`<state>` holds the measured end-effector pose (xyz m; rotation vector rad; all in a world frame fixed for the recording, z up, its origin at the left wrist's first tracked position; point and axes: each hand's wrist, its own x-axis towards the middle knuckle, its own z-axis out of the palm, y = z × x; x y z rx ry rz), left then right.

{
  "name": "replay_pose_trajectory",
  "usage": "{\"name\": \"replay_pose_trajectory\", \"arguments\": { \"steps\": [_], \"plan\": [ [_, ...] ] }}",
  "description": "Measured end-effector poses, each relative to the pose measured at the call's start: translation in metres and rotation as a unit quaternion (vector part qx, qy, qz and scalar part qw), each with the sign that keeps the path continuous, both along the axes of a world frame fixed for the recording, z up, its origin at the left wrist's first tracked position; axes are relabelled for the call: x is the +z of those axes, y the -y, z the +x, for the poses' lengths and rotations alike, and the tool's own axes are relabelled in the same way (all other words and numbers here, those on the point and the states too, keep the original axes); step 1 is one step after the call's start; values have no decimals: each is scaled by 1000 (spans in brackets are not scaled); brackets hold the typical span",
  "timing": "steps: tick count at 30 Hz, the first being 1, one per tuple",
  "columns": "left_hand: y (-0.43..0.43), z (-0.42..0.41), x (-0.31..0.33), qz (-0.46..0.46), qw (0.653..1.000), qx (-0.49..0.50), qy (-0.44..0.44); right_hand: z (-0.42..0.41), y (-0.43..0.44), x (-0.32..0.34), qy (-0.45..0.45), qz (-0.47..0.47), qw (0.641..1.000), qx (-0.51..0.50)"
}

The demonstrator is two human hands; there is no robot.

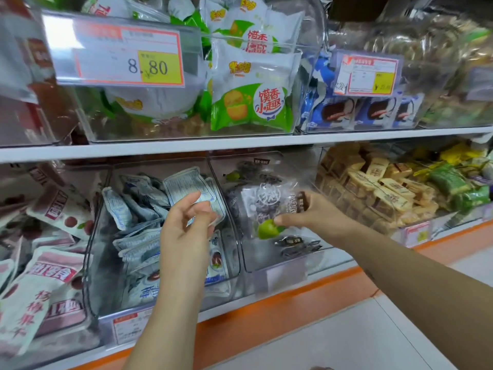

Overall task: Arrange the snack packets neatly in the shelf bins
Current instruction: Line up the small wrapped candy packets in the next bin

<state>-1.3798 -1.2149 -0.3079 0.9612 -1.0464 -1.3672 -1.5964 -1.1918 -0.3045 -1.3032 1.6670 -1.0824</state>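
Note:
My right hand (pixel 310 213) pinches a clear packet of dark plums with a green fruit print (pixel 269 209) over the middle-right clear bin (pixel 280 260) on the lower shelf. My left hand (pixel 186 225) hovers in front of the neighbouring bin (pixel 106 263) of pale blue-grey packets (pixel 141 209), its fingers loosely curled. One blue-grey packet (pixel 186 188) stands just behind the fingertips; whether the fingers touch it I cannot tell. A few dark packets (pixel 296 244) lie at the bottom of the right bin.
Pink-and-white plum packets (pixel 53 263) fill the left bin. Tan wrapped cakes (pixel 373 188) and green packs (pixel 453 185) lie to the right. The upper shelf holds green-white biscuit packets (pixel 250 102), blue packets (pixel 360 113) and price tags (pixel 120 54). An orange shelf edge (pixel 266 308) runs below.

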Motion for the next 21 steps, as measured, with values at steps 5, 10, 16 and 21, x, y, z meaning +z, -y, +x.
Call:
{"name": "replay_pose_trajectory", "arguments": {
  "steps": [5,10,16,21],
  "plan": [
    [7,-2,-1,1,1000,2,14,-11,11,-19,-156,83,983,57],
    [10,-7,-3,-9,999,-4,34,4,20,4,-435,89,882,158],
    [10,-13,-9,-27,997,-14,68,30,34,-15,-513,131,792,304],
    [11,-14,-12,-33,996,-28,81,15,40,17,-346,260,842,322]
  ]
}}
